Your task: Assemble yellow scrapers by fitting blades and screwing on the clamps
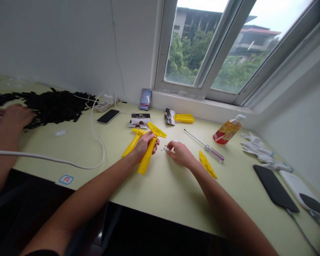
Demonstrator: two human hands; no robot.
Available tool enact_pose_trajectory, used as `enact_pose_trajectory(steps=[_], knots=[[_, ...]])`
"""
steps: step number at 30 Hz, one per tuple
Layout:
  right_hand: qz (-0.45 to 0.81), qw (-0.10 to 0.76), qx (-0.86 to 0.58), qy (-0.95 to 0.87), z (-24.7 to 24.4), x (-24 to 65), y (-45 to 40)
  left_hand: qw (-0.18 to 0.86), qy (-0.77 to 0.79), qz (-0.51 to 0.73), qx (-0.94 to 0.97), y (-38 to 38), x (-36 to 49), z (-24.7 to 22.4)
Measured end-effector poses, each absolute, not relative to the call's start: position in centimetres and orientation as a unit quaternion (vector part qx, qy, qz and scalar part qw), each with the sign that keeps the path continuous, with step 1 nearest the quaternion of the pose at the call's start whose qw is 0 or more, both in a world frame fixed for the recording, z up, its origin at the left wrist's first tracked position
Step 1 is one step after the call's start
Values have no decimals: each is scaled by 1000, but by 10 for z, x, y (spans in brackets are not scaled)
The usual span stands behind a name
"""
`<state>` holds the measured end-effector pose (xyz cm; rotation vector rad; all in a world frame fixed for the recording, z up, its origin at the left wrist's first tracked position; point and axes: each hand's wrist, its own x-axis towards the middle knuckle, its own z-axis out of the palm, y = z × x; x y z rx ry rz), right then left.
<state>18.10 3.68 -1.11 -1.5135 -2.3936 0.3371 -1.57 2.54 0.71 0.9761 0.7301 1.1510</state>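
Head view: gripped a yellow tool [148, 154] in the left hand [143, 144], over the bench [175, 192], with its broad head toward the window side and its handle end toward the front edge. Placed the right hand [183, 153] at a small cluster of metal parts [165, 148], with thumb and forefinger close together; could not tell whether pinching one. Noted a second yellow tool [131, 146] just beside the left hand.

Judged scattering the chief hazard: with parts so small and uncontained, risked rolling some away through any sweep of the fingertips. Risked dropping a part through a poor pinch. Risked tilting the gripped tool through one-handed support alone. Risked shoving the second tool through a leftward swing of the left wrist. Considered the flat yellow piece [207, 165], near the right forearm, exposed to an outward nudge; rated the screwdriver [214, 153] less exposed, being farther off.
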Motion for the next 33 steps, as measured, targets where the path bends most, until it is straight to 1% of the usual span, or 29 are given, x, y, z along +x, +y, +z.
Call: enact_pose_trajectory(steps=[4, 8, 12, 18, 27, 33], knots=[[108, 156, -547, -815, -5, 191, 37, 666, 329, 510, 434, 25, -15, 8], [103, 157, -588, -787, 2, 222, 32, 671, 330, 506, 430, 24, -15, 9], [121, 142, -608, -772, -1, 239, 18, 671, 329, 500, 439, 23, -14, 9], [126, 108, -632, -757, -8, 234, 7, 661, 340, 497, 446, 22, -13, 8], [167, 95, -642, -742, -10, 247, 13, 665, 345, 486, 449, 22, -12, 5], [197, 102, -616, -756, -10, 245, 11, 667, 347, 479, 454, 23, -12, 3]])
